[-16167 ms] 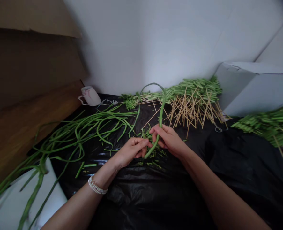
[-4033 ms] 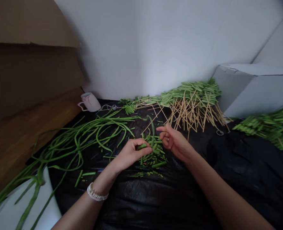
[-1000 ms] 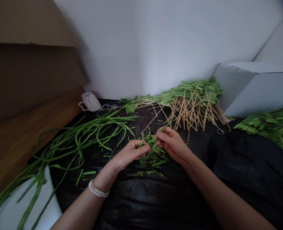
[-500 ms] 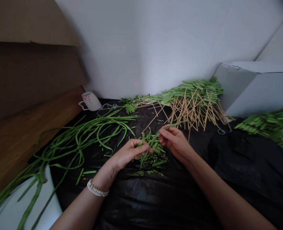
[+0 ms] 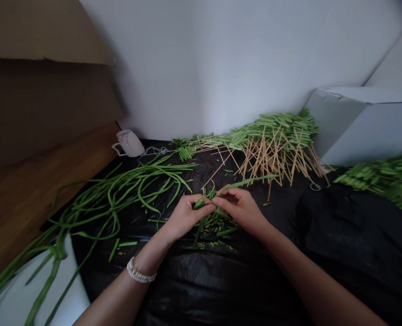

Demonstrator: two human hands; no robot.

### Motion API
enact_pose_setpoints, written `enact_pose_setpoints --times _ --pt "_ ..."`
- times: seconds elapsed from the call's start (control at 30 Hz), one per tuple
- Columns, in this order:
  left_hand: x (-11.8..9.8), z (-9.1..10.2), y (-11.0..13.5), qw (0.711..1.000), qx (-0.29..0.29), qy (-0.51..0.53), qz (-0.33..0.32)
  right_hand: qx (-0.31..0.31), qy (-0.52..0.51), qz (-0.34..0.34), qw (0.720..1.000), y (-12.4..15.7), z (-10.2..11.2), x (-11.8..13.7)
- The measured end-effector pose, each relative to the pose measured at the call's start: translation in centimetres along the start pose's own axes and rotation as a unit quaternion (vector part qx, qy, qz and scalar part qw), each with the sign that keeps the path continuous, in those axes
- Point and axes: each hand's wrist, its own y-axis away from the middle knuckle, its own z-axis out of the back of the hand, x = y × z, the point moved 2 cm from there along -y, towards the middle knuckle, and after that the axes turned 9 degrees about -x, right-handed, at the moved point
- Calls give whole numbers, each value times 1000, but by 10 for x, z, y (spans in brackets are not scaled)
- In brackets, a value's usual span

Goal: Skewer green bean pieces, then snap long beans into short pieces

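My left hand (image 5: 187, 216), wearing a white bead bracelet, is closed in a pinch on short green bean pieces (image 5: 198, 204). My right hand (image 5: 243, 209) grips a long green bean (image 5: 257, 179), whose thin end sticks out to the right above the fingers. The fingertips of both hands meet on the bean. Under them lies a pile of cut bean pieces (image 5: 223, 226) on black plastic sheeting (image 5: 217, 280). Several uncut long beans (image 5: 114, 197) lie tangled to the left.
Bean pieces threaded on wooden skewers (image 5: 272, 133) are heaped along the wall. More beans (image 5: 384, 174) lie at right by a white box (image 5: 350, 124). A white mug (image 5: 130, 144) stands back left beside a cardboard box (image 5: 47, 99). A ring (image 5: 315, 186) lies near the skewers.
My right hand has moved left and down along the bean until it meets my left hand. A small green bit now lies on the sheeting to the right.
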Motion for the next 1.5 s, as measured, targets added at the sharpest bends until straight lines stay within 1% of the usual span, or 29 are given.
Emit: enact_pose_setpoints --times 0.07,0.17,0.23,0.3,0.37,0.4,0.43,0.5,0.6,0.67,0.77,0.87,1.0,1.1,1.17,1.2,1.27,1.33,1.4,1.5 --pt "-1 0 1 1000 -6 2 -12 7 -8 -17 1000 0 0 0" --pt "-6 -1 4 998 -3 -11 -57 39 -91 -90 991 2 2 -1" --pt "-10 -1 6 996 1 -18 -91 67 -168 -148 972 3 2 -2" --pt "-13 -2 7 994 9 -11 -109 96 -237 -194 947 5 2 -4" --pt "-15 -2 9 993 16 4 -113 120 -277 -224 927 6 1 -4" --pt "-16 -1 9 993 19 10 -112 128 -286 -231 921 7 1 -4" --pt "-17 0 9 994 20 16 -109 135 -288 -232 919 7 1 -3" --pt "-17 5 9 995 21 38 -85 148 -277 -212 926 9 0 -1" --pt "-14 16 5 997 21 79 -1 180 -250 -163 937 11 -3 1" --pt "-10 22 2 996 21 73 51 200 -234 -147 940 13 -5 0" --pt "-8 22 -1 996 0 51 67 199 -183 -134 953 13 -7 -3" --pt "-5 13 -1 993 -24 82 77 190 -105 -106 970 13 -8 -3" --pt "0 2 2 989 -4 125 75 210 -24 -74 975 15 -13 -2" --pt "2 1 2 986 -29 143 85 196 4 -78 978 14 -13 -4" --pt "2 3 2 986 -35 137 93 152 8 -85 985 10 -9 -6" --pt "2 3 3 987 -26 126 95 123 3 -89 988 8 -7 -6" --pt "0 2 4 992 13 85 90 64 -21 -98 993 3 -1 -6" --pt "-3 1 5 996 47 27 65 35 -51 -98 993 1 3 -5" --pt "-6 1 6 997 68 -34 24 33 -69 -90 993 -1 3 -3" --pt "-10 3 6 992 77 -90 -43 34 -91 -89 991 0 3 -1"
